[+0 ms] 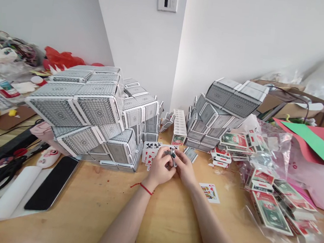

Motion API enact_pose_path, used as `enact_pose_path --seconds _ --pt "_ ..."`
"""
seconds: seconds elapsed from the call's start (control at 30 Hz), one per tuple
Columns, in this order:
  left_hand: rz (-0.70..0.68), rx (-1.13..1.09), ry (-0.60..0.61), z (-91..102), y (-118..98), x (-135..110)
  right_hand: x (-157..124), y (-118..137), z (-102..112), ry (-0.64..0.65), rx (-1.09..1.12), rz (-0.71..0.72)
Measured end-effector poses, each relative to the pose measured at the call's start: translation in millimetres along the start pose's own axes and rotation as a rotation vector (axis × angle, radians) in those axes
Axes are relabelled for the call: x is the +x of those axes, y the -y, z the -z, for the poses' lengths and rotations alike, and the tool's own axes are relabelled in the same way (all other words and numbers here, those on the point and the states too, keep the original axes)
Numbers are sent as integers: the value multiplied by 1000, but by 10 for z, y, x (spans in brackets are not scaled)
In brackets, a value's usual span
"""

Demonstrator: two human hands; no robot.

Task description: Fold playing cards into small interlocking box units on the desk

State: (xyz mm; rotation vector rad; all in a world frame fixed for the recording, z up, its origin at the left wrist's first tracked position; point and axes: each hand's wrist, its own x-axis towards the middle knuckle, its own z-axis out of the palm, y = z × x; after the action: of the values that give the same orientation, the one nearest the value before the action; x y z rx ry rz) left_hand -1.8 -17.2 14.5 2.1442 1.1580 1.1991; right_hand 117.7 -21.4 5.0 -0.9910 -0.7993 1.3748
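Note:
Above the middle of the table, my left hand (pixel 161 169) and my right hand (pixel 185 170) meet with fingers curled together. Between their fingertips is a small grey-backed playing card (pixel 175 163), mostly hidden by the fingers. Just behind the left hand, face-up playing cards (pixel 149 154) with red hearts and black clubs lie overlapping on the table. A card with a grey patterned back (pixel 191 155) rests beyond the right hand. A face-up court card (pixel 210 193) lies alone to the right of my right forearm.
Tall stacks of boxy blocks folded from cards stand at left (pixel 93 108) and right (pixel 209 119). A white row of folded pieces (pixel 180 125) stands between them. Card boxes (pixel 271 212) and plastic wrap crowd the right side. A black phone (pixel 52 183) and scissors (pixel 0 177) lie left.

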Motion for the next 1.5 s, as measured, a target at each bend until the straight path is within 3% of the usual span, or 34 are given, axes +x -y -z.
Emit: enact_pose_path --seconds 0.17,0.3,0.5,0.67,0.77,0.83,0.93,1.03,1.3,1.4,1.5 --pt "-9 -59 -26 3 -17 -1 -52 33 -69 145 200 -133" --pt "-6 -66 -25 -2 -12 -3 -63 44 -74 136 215 -192" --pt "1 -55 -5 10 -26 -3 -49 10 -70 117 152 -85" --pt "10 -166 52 65 -44 -1 -13 -39 -39 3 48 39" --pt "114 -344 51 69 -16 6 8 -45 -18 -41 19 114" --pt "257 -508 76 48 13 18 14 -42 -11 -38 -14 172" --pt "492 -695 150 8 44 44 10 -34 -12 7 -91 253" --pt "632 -837 176 2 50 73 -3 -17 -15 53 -144 303" --pt "746 -1282 313 78 90 94 -7 4 21 108 -198 324" --pt "745 -1302 264 78 109 103 24 -36 41 52 -202 307" --pt "663 -1254 131 71 125 120 63 -63 60 -29 -160 269"
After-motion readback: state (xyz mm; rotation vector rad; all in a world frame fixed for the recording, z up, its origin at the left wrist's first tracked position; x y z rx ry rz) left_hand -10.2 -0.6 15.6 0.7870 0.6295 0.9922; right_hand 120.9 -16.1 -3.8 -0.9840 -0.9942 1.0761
